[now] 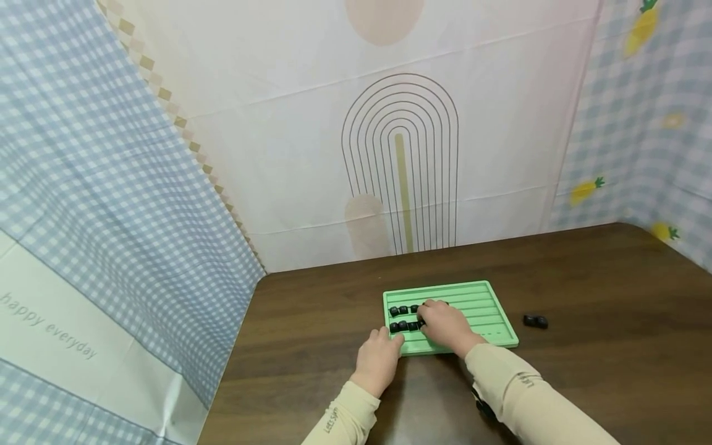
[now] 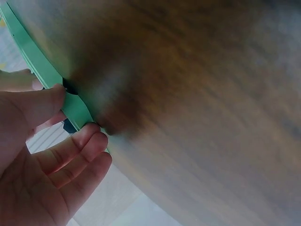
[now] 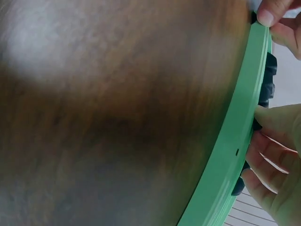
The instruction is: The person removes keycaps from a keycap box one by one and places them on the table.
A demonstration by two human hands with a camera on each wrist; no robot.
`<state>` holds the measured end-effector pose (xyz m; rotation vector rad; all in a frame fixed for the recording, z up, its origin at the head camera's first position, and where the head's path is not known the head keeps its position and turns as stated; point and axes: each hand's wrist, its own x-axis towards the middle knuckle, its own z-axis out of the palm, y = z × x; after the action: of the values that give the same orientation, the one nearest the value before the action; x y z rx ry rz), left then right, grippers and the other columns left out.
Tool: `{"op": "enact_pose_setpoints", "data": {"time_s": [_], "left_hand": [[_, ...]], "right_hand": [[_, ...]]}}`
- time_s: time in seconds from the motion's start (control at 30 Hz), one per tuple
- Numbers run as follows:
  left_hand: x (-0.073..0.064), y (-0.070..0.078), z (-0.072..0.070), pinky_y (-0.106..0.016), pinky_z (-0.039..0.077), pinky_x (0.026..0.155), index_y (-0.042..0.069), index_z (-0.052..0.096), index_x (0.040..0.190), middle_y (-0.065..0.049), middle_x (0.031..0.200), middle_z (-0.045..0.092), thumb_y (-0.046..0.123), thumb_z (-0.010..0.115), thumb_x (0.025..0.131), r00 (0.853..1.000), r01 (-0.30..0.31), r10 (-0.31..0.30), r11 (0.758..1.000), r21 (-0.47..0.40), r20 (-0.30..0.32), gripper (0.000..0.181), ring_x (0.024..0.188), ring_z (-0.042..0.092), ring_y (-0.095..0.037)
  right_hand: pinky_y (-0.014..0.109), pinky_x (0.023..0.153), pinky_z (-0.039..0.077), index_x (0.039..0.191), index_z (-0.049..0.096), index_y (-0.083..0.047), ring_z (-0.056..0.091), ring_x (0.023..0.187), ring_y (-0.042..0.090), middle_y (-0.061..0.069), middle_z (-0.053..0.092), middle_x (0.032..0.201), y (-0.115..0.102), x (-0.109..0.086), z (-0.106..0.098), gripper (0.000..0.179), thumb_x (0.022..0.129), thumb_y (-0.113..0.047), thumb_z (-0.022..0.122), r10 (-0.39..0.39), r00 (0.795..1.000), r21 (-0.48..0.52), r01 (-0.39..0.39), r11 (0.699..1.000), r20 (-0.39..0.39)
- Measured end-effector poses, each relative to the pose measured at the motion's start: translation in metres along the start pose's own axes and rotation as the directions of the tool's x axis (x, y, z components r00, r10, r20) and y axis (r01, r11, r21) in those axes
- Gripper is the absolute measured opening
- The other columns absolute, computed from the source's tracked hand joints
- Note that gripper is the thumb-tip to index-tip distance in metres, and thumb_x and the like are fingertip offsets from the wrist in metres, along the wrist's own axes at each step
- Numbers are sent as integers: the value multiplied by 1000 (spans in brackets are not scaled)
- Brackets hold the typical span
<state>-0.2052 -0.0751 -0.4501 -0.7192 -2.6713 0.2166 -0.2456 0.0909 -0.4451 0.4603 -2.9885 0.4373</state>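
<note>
A light green ridged tray [image 1: 478, 309] lies on the table, with small black blocks [image 1: 403, 326] lined up in two rows at its left side. My left hand [image 1: 378, 358] grips the tray's front left corner. In the left wrist view, the thumb lies on the green edge [image 2: 77, 110] and the fingers bend around the corner. My right hand [image 1: 447, 326] is over the middle of the tray, its thumb and fingers around a black block [image 3: 257, 125] at the end of the front row. Another black block [image 3: 238, 187] shows by its lower fingers.
Right of the tray, loose black blocks [image 1: 535, 321] lie together on the brown wooden table [image 1: 601, 346]. A printed cloth [image 1: 300, 154] hangs behind the table, and a blue checked cloth [image 1: 128, 167] hangs along the left side.
</note>
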Motion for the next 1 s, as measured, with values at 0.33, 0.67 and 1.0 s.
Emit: {"op": "enact_pose_setpoints", "data": {"time_s": [0.33,0.67,1.0], "left_hand": [[2,1,0,-24,47,47,21,59,86,-5,80,57,24,64,83,1000,-5,6,999,41,-25,7,68,54,-16],[0,3,-1,-24,47,48,22,60,86,-5,80,57,21,63,83,1000,-1,1,1000,28,-8,4,68,54,-17],[-1,2,4,-25,47,47,20,60,87,-6,80,56,18,66,82,1000,-2,2,1000,-1,-12,7,69,54,-17]], "right_hand": [[35,60,50,88,65,-10,59,79,22,4,60,88,-2,-1,4,7,81,-11,66,-2,996,-44,-1,999,-85],[36,60,51,87,64,-10,59,80,23,5,61,88,-4,-3,6,7,81,-12,67,5,997,-67,-11,998,-81],[41,70,51,100,66,-7,61,90,25,9,65,100,22,-13,-30,19,82,-13,64,92,994,86,-87,993,-59]]}}
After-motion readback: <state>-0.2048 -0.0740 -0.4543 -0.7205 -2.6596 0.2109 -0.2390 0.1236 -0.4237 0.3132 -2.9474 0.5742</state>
